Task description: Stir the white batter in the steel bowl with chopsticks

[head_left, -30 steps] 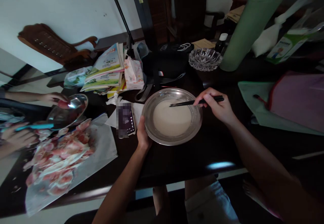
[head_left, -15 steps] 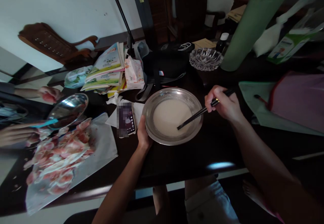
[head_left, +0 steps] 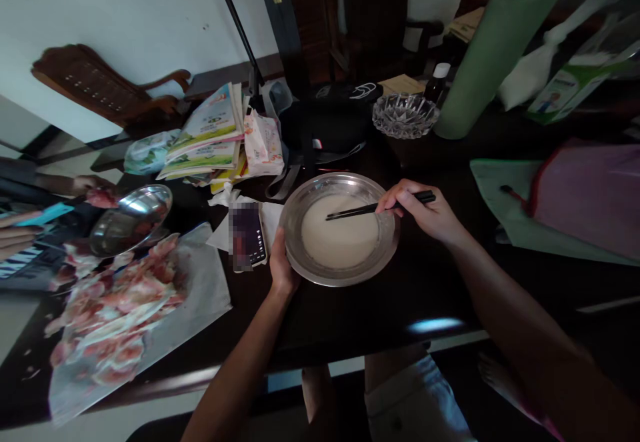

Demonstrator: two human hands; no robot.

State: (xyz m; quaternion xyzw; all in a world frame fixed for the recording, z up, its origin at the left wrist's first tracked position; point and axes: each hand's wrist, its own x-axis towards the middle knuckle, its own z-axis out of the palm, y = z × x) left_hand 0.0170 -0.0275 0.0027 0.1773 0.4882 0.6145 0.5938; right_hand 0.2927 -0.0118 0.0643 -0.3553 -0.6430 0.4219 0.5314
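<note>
In front of me on the dark table is a metal bowl (head_left: 305, 272) holding a pale, milky liquid (head_left: 340, 235). My left hand (head_left: 283, 263) grips the bowl's left rim, thumb on the outer side and the other fingers hidden beneath it. Dark chopsticks (head_left: 357, 211) are pinched in my right hand (head_left: 417, 209) over the bowl's right side. Their tips meet the liquid left of its middle; how deep they reach I cannot tell. A phone (head_left: 249, 237) lies on white paper just left of the bowl.
At the left, another person's hand (head_left: 20, 235) holds a light-blue-handled tool beside a second metal bowl (head_left: 160, 197). Pinkish peels (head_left: 120, 315) cover a white sheet. Behind stand magazines (head_left: 200, 139), a tissue pack (head_left: 263, 145), a black bag (head_left: 325, 122), a glass ashtray (head_left: 405, 117) and a green flask (head_left: 493, 55).
My right hand has moved left and slightly up, swinging the chopstick tips toward the far left of the liquid. The other person's blue-handled tool has risen and shifted left. My left hand stays put.
</note>
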